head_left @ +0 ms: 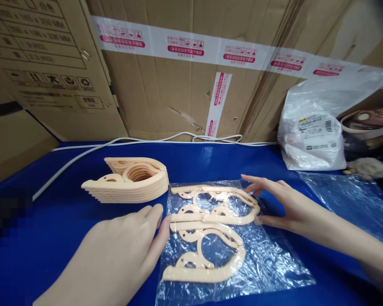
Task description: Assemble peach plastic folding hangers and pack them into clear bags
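Beige folding clothes hangers [207, 278] lie in a clear plastic bag [268, 263], side by side in two groups, one above the other. At the bag's left edge is my left hand [115, 250], its thumb tip against the hangers' ends and its other fingers bent down, partly hidden. My right hand [284, 202] is at the rounded end of the upper hangers, fingers and thumb spread apart, the thumb touching the bag. Behind my left hand stands a neat stack of identical beige hangers [130, 191].
Large cardboard boxes [166, 93] rise behind the blue surface [198, 159]. A white cable [83, 153] runs along their base. At the right are a white plastic parcel bag [312, 140], a flat clear bag [341, 195] and a fluffy grey item [368, 168].
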The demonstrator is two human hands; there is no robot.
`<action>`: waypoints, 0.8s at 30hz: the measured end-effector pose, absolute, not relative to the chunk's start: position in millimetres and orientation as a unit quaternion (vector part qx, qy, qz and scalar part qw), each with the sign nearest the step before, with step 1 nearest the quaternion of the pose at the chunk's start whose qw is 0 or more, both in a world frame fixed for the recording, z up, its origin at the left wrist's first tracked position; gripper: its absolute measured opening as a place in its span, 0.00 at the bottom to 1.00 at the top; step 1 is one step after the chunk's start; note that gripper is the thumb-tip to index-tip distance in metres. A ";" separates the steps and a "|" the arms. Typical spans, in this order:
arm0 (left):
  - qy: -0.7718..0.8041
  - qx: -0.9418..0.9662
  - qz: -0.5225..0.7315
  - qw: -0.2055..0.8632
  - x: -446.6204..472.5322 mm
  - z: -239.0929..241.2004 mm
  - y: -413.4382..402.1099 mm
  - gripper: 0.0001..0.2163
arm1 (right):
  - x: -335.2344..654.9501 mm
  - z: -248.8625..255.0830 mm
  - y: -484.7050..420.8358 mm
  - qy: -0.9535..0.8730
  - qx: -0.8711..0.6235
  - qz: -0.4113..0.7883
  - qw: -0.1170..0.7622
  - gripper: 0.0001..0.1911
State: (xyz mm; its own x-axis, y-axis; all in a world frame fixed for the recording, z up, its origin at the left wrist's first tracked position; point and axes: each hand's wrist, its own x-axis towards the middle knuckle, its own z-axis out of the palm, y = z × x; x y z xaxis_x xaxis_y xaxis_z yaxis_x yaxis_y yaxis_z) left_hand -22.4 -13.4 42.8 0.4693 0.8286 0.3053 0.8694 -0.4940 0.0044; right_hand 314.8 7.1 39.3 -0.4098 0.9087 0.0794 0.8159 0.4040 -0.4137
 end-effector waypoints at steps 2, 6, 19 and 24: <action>-0.520 -0.848 -0.098 0.027 -22.7 42.8 -12.3 0.19 | 307.7 36.1 8.2 -0.815 -0.519 0.188 0.176 0.35; -0.553 -0.827 -0.077 -0.056 -21.9 41.4 -12.8 0.18 | 290.1 28.9 9.9 -0.801 -0.503 0.227 0.231 0.31; -0.566 -0.816 -0.057 -0.102 -19.6 38.9 -10.5 0.16 | 270.1 15.2 11.2 -0.768 -0.496 0.269 0.301 0.30; -0.557 -0.820 -0.070 -0.113 -23.0 37.6 -8.9 0.15 | 264.6 19.2 13.9 -0.773 -0.491 0.272 0.294 0.28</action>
State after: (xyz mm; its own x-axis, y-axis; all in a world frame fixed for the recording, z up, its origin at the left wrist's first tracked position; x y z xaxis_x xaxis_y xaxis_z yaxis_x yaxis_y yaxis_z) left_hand -23.0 -8.9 37.6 0.3707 0.9287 -0.0107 0.8973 -0.3551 0.2624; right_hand 264.6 13.9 19.2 -0.3443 0.9199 0.1875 0.5997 0.3692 -0.7099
